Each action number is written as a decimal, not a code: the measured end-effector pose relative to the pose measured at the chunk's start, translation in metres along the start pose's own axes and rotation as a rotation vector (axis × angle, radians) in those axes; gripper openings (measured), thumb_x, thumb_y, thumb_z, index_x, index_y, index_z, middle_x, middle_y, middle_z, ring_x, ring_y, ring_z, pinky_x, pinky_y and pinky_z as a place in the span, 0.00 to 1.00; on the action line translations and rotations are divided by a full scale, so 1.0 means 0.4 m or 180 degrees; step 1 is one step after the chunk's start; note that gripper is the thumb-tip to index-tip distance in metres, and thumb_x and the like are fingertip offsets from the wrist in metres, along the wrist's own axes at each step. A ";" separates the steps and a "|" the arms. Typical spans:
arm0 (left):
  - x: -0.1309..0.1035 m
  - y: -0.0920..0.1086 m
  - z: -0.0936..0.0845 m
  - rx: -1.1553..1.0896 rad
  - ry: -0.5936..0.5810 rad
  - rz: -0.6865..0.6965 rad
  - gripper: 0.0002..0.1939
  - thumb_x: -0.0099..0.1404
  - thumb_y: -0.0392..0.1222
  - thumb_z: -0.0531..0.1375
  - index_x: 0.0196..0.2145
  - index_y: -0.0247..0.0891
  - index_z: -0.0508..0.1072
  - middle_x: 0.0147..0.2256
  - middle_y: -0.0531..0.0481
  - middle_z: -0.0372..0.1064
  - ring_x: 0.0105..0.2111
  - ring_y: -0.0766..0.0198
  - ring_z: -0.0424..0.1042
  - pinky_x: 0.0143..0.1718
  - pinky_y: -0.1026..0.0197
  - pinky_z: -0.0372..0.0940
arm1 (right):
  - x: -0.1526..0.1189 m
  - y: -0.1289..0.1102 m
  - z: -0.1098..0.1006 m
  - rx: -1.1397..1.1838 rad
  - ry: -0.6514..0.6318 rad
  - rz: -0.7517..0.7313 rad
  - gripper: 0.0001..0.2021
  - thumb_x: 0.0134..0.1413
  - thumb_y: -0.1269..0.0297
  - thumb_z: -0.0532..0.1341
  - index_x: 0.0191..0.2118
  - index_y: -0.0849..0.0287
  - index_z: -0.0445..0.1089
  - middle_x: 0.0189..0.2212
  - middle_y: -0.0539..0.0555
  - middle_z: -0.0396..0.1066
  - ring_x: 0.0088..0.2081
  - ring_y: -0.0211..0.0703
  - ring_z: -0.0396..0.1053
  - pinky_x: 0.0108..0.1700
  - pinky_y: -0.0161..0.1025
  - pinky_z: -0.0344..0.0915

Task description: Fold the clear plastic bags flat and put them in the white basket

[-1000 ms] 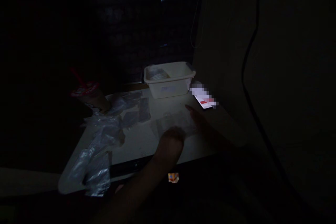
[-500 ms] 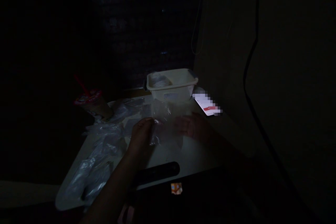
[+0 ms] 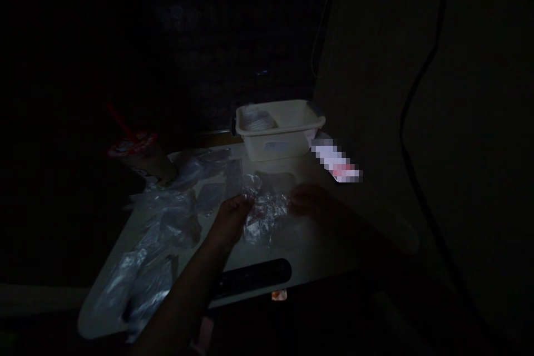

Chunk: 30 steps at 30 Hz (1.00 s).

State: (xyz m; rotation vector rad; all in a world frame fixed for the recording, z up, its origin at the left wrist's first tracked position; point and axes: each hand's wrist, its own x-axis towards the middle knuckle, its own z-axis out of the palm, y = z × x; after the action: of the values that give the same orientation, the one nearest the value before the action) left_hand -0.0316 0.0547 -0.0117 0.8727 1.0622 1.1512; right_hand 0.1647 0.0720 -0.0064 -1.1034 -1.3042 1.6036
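Note:
In the dim head view, a crinkled clear plastic bag [image 3: 267, 219] is spread between my two hands above the white table [image 3: 317, 253]. My left hand [image 3: 233, 216] is closed, pinching the bag's left side between thumb and fingers. At the opposite edge, my right hand [image 3: 309, 200] is dark and slightly blurred, its fingers drawn together on the plastic. Other clear plastic bags [image 3: 167, 214] lie flat and rumpled to the left of my left hand. More plastic packaging [image 3: 152, 283] lies beside my left forearm, partly covered by it.
A white plastic basket [image 3: 279, 146] with stacked clear plastic inside stands at the table's back. Right of it lies a lit phone [image 3: 334, 160]. A cup with a red lid and straw [image 3: 146, 161] stands at the left. A black handle slot [image 3: 258, 275] marks the front edge.
My right hand, fingers apart before, has closed on the bag's right edge. The bag, smoother earlier, is now crinkled and pulled between both hands. The view has shifted slightly.

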 end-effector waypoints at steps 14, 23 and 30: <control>-0.012 0.014 -0.003 0.0234 -0.0261 -0.0147 0.07 0.47 0.40 0.58 0.26 0.37 0.69 0.17 0.58 0.63 0.17 0.72 0.62 0.20 0.70 0.56 | -0.005 -0.003 -0.024 0.0270 0.0086 0.0201 0.10 0.35 0.61 0.62 0.26 0.61 0.64 0.18 0.49 0.68 0.19 0.34 0.65 0.22 0.34 0.61; -0.009 0.010 -0.012 0.0360 -0.0225 -0.0048 0.04 0.45 0.36 0.55 0.21 0.36 0.70 0.17 0.56 0.64 0.15 0.74 0.59 0.18 0.70 0.54 | 0.000 0.011 -0.042 -0.0052 0.0032 -0.0090 0.05 0.36 0.64 0.60 0.21 0.60 0.67 0.17 0.49 0.65 0.20 0.35 0.62 0.25 0.36 0.60; -0.001 -0.001 -0.027 0.1499 -0.0109 0.0602 0.08 0.47 0.34 0.52 0.19 0.35 0.70 0.26 0.49 0.70 0.27 0.63 0.67 0.29 0.62 0.61 | 0.019 0.022 -0.073 -0.0778 0.0190 -0.0396 0.06 0.36 0.62 0.58 0.22 0.58 0.69 0.23 0.51 0.69 0.25 0.39 0.65 0.28 0.38 0.62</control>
State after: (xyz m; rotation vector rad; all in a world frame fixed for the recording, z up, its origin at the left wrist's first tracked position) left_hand -0.0419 0.0543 -0.0151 1.3810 1.2670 1.0495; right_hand 0.1896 0.0867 -0.0190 -1.1813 -1.5271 1.3363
